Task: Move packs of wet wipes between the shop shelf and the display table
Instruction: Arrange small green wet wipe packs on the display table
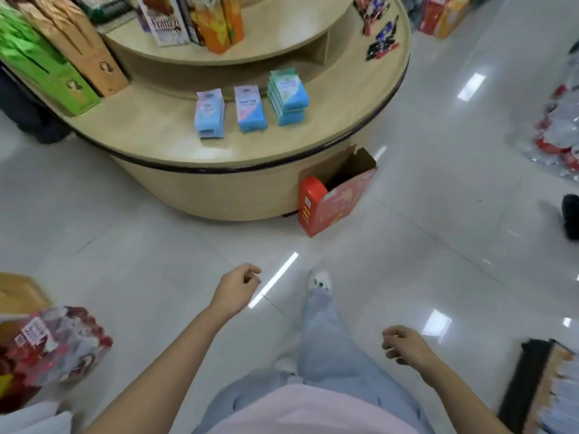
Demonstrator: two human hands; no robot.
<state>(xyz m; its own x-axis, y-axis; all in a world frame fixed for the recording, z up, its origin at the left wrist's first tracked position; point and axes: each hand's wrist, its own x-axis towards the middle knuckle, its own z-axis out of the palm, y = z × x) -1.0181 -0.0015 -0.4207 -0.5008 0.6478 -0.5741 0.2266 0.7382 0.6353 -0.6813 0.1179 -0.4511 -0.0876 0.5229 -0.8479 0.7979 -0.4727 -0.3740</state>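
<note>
Floor: I see pale glossy tiles [125,245] across most of the room, with streaks of ceiling light mirrored in them.
Display table: a round beige display table [250,166] in two tiers, with a dark band round its rim, stands on the tiles ahead of me.
Wet wipes: the packs of wet wipes [250,109] sit on the lower tier near its front edge, in three blue groups side by side and just apart. The right group [288,97] is a stack.
Lower tier, left: green boxes [47,73] and brown boxes [81,42] lean in a row.
Lower tier, right: small dark and red items [382,36] lie scattered, too blurred for me to name.
Upper tier: an orange carton [222,23] and other printed boxes stand upright.
Table foot: a red carton [335,195], open at the top, stands on the floor against the base.
Left hand: my left hand [238,289] hangs over the tiles, fingers loosely curled, holding nothing, well apart from the packs.
Right hand: my right hand [407,346] hangs lower, fingers also loosely curled and empty.
Legs: one leg in light jeans [326,333] steps forward, ending in a white shoe [320,278].
Bottom left: a shrink-wrapped pack of red bottles [53,343] sits beside the aisle.
Bottom right: a dark-edged shelf [532,380] cuts the corner, and I cannot make out its contents.
</note>
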